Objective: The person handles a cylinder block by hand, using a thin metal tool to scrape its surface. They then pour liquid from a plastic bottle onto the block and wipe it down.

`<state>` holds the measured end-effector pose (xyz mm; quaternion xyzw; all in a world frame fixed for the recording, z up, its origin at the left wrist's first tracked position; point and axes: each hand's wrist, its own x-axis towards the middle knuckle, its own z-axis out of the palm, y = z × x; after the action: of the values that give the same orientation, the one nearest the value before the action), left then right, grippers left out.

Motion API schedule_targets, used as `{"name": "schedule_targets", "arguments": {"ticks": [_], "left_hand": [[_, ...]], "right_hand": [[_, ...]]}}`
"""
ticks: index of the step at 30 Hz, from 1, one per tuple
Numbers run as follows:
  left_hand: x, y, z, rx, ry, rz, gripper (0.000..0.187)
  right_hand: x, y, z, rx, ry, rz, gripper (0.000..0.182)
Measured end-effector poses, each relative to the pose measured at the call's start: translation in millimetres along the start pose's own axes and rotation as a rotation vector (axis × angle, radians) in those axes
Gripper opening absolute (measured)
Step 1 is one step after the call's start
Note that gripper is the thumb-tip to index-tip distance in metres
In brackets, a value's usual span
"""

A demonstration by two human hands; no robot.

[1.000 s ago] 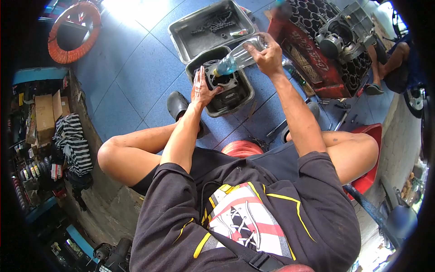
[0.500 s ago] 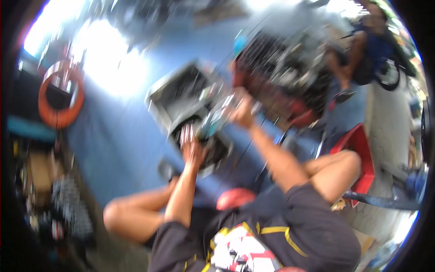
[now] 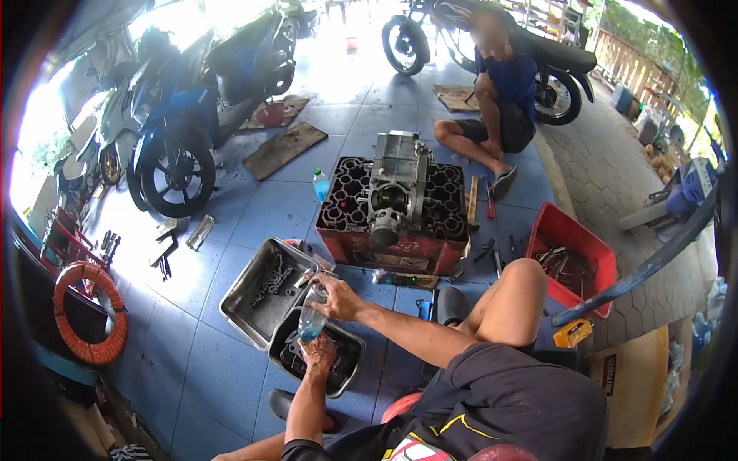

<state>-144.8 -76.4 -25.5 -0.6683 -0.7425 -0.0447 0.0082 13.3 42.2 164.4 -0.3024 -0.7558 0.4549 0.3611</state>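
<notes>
A clear plastic bottle with bluish liquid (image 3: 311, 321) is tilted over the dark bin (image 3: 355, 367). My right hand (image 3: 336, 298) is wrapped round the bottle's upper end. Close below the bottle's lower end is my left hand (image 3: 318, 355), its fingers near or touching it; what they hold is hidden. Metal parts lie in the dark bin under my hands. Beside it, a grey metal tray (image 3: 240, 301) holds a chain and small parts.
An engine (image 3: 398, 180) stands on a red crate (image 3: 384, 251) ahead. A red tub of tools (image 3: 573, 257) is at the right. Another person (image 3: 503, 84) sits beyond, near motorcycles. An orange ring (image 3: 68, 338) is at the left.
The view has tilted up and steadied, bringing the engine and motorcycles into clear view. The bottle hangs more upright, and my hands are closer together.
</notes>
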Motion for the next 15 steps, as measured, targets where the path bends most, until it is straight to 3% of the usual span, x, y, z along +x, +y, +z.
{"name": "schedule_targets", "arguments": {"ticks": [1,2,4,5,6,8,10,12,15], "left_hand": [[4.8,14.9,-27.6,-0.017,-0.003,-0.07,0.036],[13.7,11.0,-21.8,-0.014,-0.003,-0.07,0.036],[16.2,1.2,-7.8,-0.158,-0.027,-0.217,0.027],[9.1,1.0,-7.0,-0.145,0.115,-0.276,0.026],[-1.0,-0.4,-20.3,-0.141,0.145,-0.218,0.027],[-17.5,-9.0,-34.8,-0.09,0.069,-0.028,0.026],[-24.7,-19.2,-38.8,-0.296,0.25,-0.01,0.025],[-14.9,-37.1,-43.1,-0.245,0.072,0.062,0.016],[0.5,-40.8,-20.7,-0.076,-0.044,-0.067,0.017]], "right_hand": [[2.7,12.0,4.0,-0.075,0.088,-0.175,0.048],[3.0,11.9,1.7,-0.072,0.09,-0.177,0.048],[0.1,7.9,-5.5,0.018,-0.034,0.01,0.051],[-0.2,5.1,-6.3,0.154,-0.041,0.061,0.051],[-1.1,10.1,-4.1,0.163,-0.066,0.06,0.051],[3.5,22.5,0.1,-0.058,0.077,-0.054,0.05],[2.3,14.4,-2.5,-0.093,0.045,-0.013,0.053],[0.9,22.2,4.3,-0.094,0.083,-0.054,0.054],[-0.5,13.8,-1.6,-0.072,0.091,-0.02,0.053]]}}
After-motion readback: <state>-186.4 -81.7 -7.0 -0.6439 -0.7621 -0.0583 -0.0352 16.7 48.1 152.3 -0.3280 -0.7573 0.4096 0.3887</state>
